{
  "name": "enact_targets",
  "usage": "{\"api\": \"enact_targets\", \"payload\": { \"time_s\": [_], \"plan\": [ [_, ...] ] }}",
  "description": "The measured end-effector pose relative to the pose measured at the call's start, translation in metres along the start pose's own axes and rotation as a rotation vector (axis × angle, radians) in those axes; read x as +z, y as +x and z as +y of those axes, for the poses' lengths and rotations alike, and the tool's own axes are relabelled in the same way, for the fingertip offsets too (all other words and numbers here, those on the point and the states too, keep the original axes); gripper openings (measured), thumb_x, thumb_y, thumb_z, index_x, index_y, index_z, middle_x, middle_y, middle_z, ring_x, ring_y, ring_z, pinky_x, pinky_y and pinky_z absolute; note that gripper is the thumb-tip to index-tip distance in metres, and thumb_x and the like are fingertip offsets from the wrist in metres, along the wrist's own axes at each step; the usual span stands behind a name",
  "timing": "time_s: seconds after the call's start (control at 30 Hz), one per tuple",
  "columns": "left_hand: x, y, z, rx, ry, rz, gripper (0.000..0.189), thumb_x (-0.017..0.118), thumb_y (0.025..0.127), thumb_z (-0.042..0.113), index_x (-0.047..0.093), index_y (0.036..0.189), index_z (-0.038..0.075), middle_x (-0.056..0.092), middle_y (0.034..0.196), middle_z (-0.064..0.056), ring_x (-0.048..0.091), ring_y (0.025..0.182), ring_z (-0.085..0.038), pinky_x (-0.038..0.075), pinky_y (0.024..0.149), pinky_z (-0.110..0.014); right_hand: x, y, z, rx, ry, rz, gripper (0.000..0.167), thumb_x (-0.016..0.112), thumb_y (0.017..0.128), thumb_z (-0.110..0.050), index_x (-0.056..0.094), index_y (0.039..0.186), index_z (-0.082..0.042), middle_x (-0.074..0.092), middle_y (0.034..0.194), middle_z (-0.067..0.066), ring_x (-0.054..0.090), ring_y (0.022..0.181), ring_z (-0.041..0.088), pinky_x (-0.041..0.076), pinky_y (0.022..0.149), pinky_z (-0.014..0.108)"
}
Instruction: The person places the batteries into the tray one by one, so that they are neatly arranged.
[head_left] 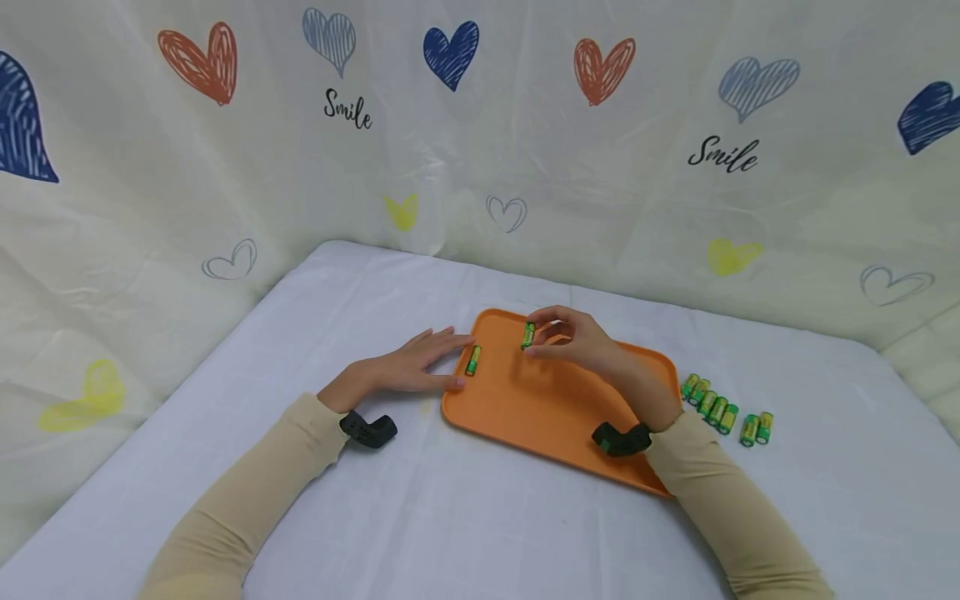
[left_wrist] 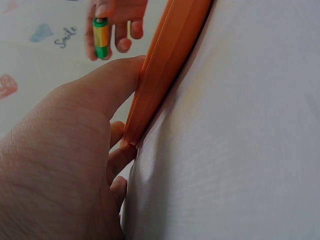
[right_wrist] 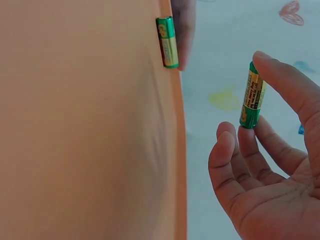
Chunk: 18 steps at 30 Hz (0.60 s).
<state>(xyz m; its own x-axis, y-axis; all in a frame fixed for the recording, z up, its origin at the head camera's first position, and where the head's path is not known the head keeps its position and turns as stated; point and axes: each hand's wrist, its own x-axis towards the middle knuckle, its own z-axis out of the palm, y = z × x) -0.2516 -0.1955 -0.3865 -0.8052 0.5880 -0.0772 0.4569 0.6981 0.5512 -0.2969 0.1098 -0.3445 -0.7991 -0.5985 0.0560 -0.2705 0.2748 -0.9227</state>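
Observation:
Between thumb and fingertips, my right hand (head_left: 573,337) pinches a green and gold battery (right_wrist: 253,95) by its two ends, held above the orange tray (head_left: 525,408). A second battery (head_left: 473,360) lies on the tray along its left edge, also seen in the right wrist view. My left hand (head_left: 412,362) rests at that left edge with fingers spread and fairly straight. In the left wrist view, its thumb touches the tray's rim (left_wrist: 167,65), and other fingertips sit near the rim's lower end.
Right of the tray, several more green and gold batteries (head_left: 717,410) stand in a slanting row on the white tablecloth (head_left: 525,533), with a pair (head_left: 756,428) slightly apart. My right forearm (head_left: 720,492) crosses the tray's right part. A heart-printed curtain (head_left: 480,150) hangs behind the table.

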Motion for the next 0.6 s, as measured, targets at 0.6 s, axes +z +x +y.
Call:
{"api": "enact_targets", "payload": {
  "time_s": [0.6],
  "plan": [
    [0.001, 0.0, 0.0, 0.005, 0.002, 0.006, 0.077, 0.055, 0.094, 0.055, 0.023, 0.156, 0.023, 0.019, 0.162, 0.004, 0.002, 0.151, -0.018, -0.004, 0.121, -0.044, 0.026, 0.018, 0.005, 0.07, -0.09, -0.133, 0.055, 0.08, 0.082, -0.017, 0.057, 0.129, -0.001, 0.055, 0.119, 0.013, 0.058, 0.088, 0.022, 0.05, 0.072, 0.025]
  ]
}}
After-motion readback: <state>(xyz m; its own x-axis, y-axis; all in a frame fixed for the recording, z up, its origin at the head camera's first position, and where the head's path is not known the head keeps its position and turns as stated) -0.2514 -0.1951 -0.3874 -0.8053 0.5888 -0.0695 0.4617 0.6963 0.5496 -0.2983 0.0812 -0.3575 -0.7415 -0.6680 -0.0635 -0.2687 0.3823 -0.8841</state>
